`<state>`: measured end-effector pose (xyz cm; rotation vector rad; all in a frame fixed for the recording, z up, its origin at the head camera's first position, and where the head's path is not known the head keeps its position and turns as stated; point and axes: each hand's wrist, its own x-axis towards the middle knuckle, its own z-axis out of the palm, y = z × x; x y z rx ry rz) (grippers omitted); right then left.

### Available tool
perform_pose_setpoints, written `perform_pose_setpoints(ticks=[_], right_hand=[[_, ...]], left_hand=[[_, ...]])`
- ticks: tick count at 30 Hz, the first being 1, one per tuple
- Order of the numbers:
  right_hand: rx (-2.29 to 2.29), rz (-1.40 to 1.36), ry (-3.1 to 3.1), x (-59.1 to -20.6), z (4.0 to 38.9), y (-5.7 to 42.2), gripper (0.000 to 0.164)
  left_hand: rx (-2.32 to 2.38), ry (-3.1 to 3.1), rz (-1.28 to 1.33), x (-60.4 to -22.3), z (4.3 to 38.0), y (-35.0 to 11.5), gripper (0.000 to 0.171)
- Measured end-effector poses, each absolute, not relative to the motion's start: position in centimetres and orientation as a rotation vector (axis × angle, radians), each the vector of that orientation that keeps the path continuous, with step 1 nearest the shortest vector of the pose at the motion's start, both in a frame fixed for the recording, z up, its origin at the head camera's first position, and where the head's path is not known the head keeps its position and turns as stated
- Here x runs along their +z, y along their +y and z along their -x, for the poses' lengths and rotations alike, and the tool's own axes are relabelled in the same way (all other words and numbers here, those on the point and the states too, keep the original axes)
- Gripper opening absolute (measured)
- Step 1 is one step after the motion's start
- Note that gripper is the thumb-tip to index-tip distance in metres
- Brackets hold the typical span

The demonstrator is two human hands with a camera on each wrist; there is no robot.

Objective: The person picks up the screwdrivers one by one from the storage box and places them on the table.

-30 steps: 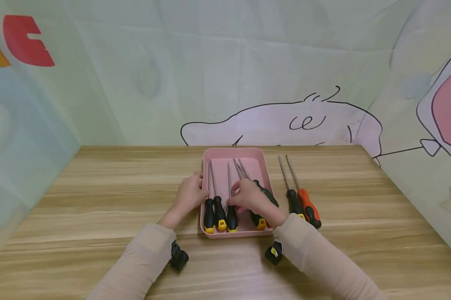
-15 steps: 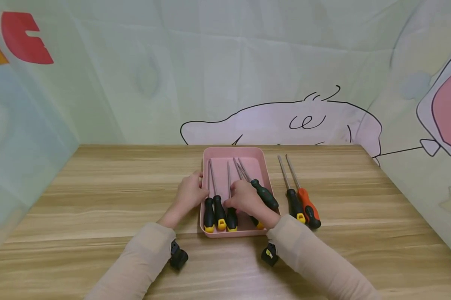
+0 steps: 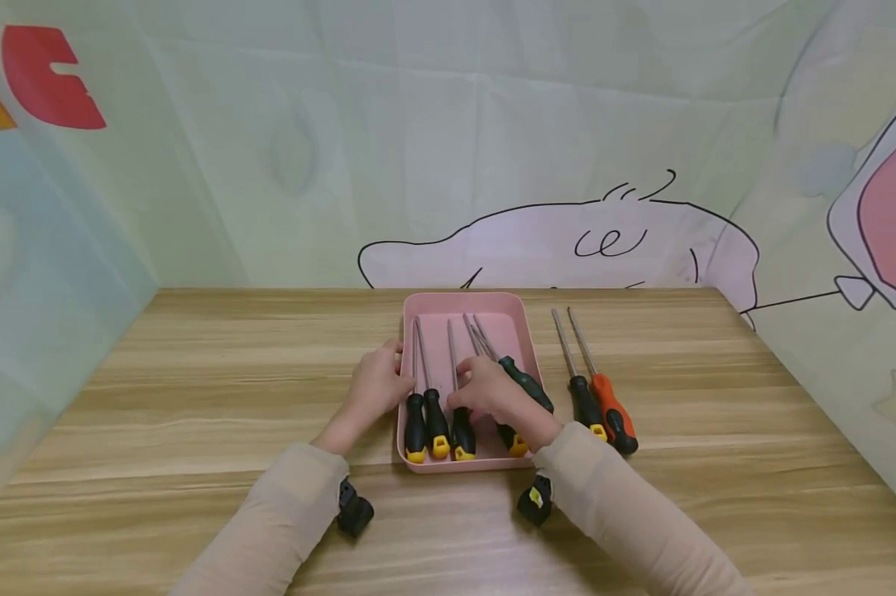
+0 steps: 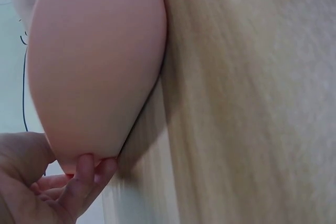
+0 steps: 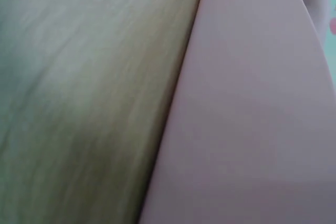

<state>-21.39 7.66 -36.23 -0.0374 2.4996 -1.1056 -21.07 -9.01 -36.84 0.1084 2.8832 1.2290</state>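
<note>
A pink tray (image 3: 462,465) holds several screwdrivers, handles toward the person. My left hand (image 3: 376,385) grips the tray's left wall, thumb over the rim and fingertips on the outside in the left wrist view. Inside the tray, my right hand (image 3: 492,389) pinches a black-and-yellow screwdriver (image 3: 463,436) near the top of its handle. Left of it lie two similar screwdrivers (image 3: 415,430), side by side. Under the right hand another black-and-yellow handle (image 3: 517,443) partly shows, and a dark green screwdriver (image 3: 525,382) slants along the right side. The right wrist view shows mostly the tray's outer wall (image 5: 247,108).
Right of the tray, a black-and-yellow screwdriver (image 3: 583,406) and an orange-and-black screwdriver (image 3: 613,406) lie on the wooden table (image 3: 254,348). A printed cloth backdrop (image 3: 269,165) stands behind the table.
The screwdriver under my right hand has tilted slightly, its tip going left and its handle end a little right. My left hand has stayed on the tray wall.
</note>
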Motion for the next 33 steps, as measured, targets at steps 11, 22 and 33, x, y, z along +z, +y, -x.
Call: perform_pose_setpoints(ticks=[11,22,33], right_hand=[[-1.268,-0.016,2.365,-36.4,21.7,8.0,0.052],[-1.490,-0.091,2.116,-36.4,22.0,8.6,0.048],[-1.624,-0.054,1.933,-35.6,21.9,9.3,0.046]], left_hand=[[1.218,2.895,-0.119,-37.0,21.2,-9.0,0.041],[1.218,2.903,-0.129,-37.0,21.2,-9.1,0.042],[1.225,2.905,-0.148,-37.0,21.2,-9.1,0.041]])
